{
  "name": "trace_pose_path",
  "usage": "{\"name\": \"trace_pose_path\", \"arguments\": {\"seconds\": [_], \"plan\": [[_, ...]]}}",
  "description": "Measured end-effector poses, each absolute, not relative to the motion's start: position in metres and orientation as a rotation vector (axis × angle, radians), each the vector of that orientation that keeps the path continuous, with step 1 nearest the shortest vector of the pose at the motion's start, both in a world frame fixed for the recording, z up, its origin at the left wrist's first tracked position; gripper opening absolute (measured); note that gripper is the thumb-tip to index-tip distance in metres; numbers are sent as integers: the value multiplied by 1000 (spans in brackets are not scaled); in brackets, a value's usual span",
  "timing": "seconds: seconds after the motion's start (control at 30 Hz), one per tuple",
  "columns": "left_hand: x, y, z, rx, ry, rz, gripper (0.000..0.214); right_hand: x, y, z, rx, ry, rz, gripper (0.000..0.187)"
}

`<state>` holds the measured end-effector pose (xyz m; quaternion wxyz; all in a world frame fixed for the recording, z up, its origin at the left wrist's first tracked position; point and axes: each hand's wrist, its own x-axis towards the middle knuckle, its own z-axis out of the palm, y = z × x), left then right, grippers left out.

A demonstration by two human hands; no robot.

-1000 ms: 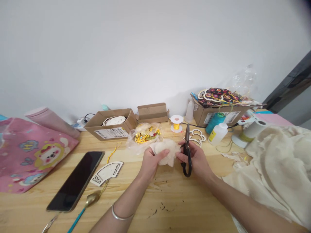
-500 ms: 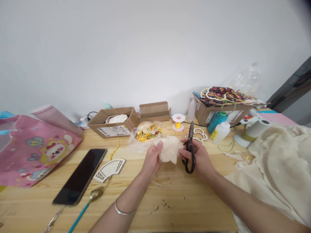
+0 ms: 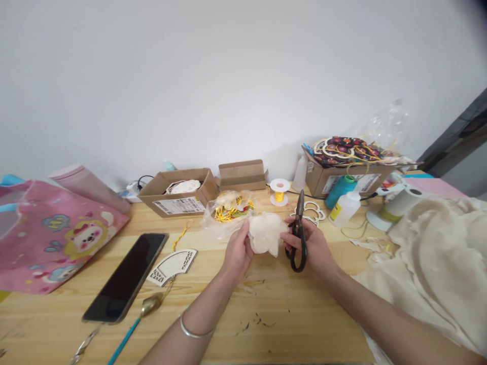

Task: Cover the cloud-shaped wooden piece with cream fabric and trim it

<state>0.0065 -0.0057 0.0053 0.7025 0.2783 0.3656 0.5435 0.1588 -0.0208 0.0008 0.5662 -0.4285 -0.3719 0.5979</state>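
Between my hands, above the wooden table, is a cream piece of thin fabric (image 3: 264,234) with an uneven, scalloped outline. My left hand (image 3: 239,248) pinches its left edge, thumb on top. A pair of black scissors (image 3: 299,238) rests in my right hand (image 3: 312,248), blades together and pointing up. Fingertips of that hand also touch the fabric's right edge. A white flower-shaped cutout frame (image 3: 312,212) lies just behind the scissors. Behind the fabric is a clear plastic bag (image 3: 216,228) of yellow cords.
On the left are a phone (image 3: 127,276), a fan-shaped ornament (image 3: 173,266), a spoon (image 3: 151,304) and a pink bag (image 3: 64,233). Cardboard boxes (image 3: 178,205), a yellow thread spool (image 3: 279,192) and a glue bottle (image 3: 345,208) stand behind. Cream cloth (image 3: 437,263) heaps at right.
The fabric has turned slightly in my hands, and my left thumb has shifted to its edge. The scissors stay in my right hand, nearly still.
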Motion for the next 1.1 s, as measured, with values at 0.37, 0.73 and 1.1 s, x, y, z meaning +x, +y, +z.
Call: {"name": "trace_pose_path", "arguments": {"seconds": [0.37, 0.73, 1.1], "plan": [[6, -9, 2, 864, 818, 1148, 25, 157, -23, 3, -978, -888, 1419, 38], [2, -8, 3, 902, 907, 1145, 21, 172, -21, 16, -918, -1027, 1173, 34], [5, -11, 1, 993, 979, 1032, 21, 166, -21, 9, -1060, -1156, 1256, 39]]}}
